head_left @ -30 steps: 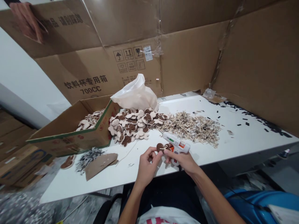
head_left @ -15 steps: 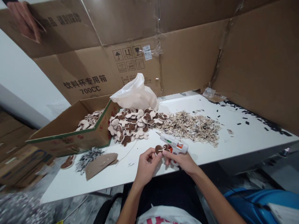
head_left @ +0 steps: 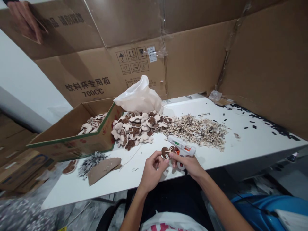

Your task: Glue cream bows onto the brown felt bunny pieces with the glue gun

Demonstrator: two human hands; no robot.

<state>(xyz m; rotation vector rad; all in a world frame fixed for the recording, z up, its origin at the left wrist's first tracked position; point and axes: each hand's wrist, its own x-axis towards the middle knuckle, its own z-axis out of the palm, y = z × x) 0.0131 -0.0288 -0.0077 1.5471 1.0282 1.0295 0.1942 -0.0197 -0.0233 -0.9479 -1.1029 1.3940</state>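
Note:
Between my hands is a brown felt patch [head_left: 165, 151] with rounded lobes, a small cream bow [head_left: 170, 150] and a little white label [head_left: 167, 156] on it. My left hand [head_left: 152, 170] pinches the patch at its left edge, thumb towards me. My right hand [head_left: 190, 164] is wrapped around a white glue gun [head_left: 179, 144], nozzle pointing up and left, while its thumb also presses on the patch by the bow. Beyond the nozzle lie a heap of white-and-brown felt bunny shapes [head_left: 134, 128] and a pile of cream bows [head_left: 197, 130].
An open carton [head_left: 72, 144] with more felt shapes stands at left. Nearer are black-and-white strips [head_left: 90, 165], a cardboard piece [head_left: 103, 170] and one felt shape [head_left: 70, 166]. A plastic bag [head_left: 141, 96] sits behind the heap. Another person's hand [head_left: 25, 22] hangs over the cardboard wall.
The glue gun and my right hand have shifted slightly right and down. The patch has turned a little, and the white label on it now shows.

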